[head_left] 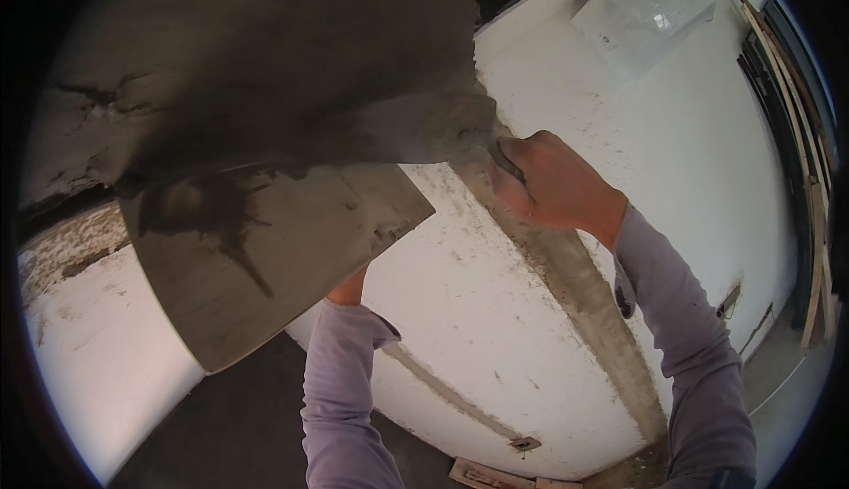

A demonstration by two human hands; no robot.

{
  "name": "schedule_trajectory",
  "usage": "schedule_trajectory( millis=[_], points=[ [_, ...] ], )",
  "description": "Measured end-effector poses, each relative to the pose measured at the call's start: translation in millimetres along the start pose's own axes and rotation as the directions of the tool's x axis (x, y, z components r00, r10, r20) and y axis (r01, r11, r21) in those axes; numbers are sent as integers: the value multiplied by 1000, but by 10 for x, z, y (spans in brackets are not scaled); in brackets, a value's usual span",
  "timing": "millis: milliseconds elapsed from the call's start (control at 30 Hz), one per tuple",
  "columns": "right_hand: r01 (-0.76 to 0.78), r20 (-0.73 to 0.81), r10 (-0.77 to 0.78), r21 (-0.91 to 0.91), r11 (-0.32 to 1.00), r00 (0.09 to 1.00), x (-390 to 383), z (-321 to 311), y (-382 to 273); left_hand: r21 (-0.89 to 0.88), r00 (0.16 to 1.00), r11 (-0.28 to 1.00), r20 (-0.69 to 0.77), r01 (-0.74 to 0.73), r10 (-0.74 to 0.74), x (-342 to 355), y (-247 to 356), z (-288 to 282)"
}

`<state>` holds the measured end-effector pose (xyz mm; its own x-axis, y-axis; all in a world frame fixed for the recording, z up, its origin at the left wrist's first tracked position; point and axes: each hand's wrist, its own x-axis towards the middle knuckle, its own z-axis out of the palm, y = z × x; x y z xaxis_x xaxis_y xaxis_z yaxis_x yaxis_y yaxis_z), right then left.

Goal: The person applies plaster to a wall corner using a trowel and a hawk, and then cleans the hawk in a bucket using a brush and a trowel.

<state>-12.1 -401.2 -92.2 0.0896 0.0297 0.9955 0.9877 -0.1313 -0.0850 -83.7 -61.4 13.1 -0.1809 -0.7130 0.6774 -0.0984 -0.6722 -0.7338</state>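
Note:
My right hand (557,179) is closed on the dark handle of a broad plastering trowel (407,131), its blade tilted against a grey mortar-coated surface (292,29) overhead, cracked and rough at the left. My left hand (347,286) holds up a flat grey mortar board (274,268) from beneath; its fingers are mostly hidden behind it. Dark wet smears mark the board, whose upper edge meets or lies just below the trowel blade.
A white wall (672,188) carries grey filled strips (584,312) and a small box (524,444). Plastic sheeting (641,20) is at top right. Long boards (800,188) lean at far right. Planks (491,473) lie along the wall's foot by the dark floor (221,436).

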Motion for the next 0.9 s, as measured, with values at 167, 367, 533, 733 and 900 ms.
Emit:
schedule_trajectory(
  millis=[167, 367, 533, 733, 900],
  points=[
    [74, -101, -73, 4, 997, 992, 118, 509, 506, -15, 1000, 1000, -10, 7, -7, 14, 72, -153],
    [93, -204, -85, 33, 995, 975, 325, 1095, 889, -21, 1000, 1000, -2, 12, -12, -26, 71, -288],
    [43, -156, -45, -16, 999, 987, 322, 1133, 1171, -25, 1000, 1000, -7, 9, -9, -18, 87, -309],
    [-147, 39, 165, -291, 945, 985, -295, 850, 1300, -22, 1000, 1000, 5, 23, -23, -102, 13, -319],
    [-93, -45, 81, -508, 857, 996, -471, 304, 876, -18, 1000, 1000, -5, 16, -16, -56, -49, -290]
  ],
)
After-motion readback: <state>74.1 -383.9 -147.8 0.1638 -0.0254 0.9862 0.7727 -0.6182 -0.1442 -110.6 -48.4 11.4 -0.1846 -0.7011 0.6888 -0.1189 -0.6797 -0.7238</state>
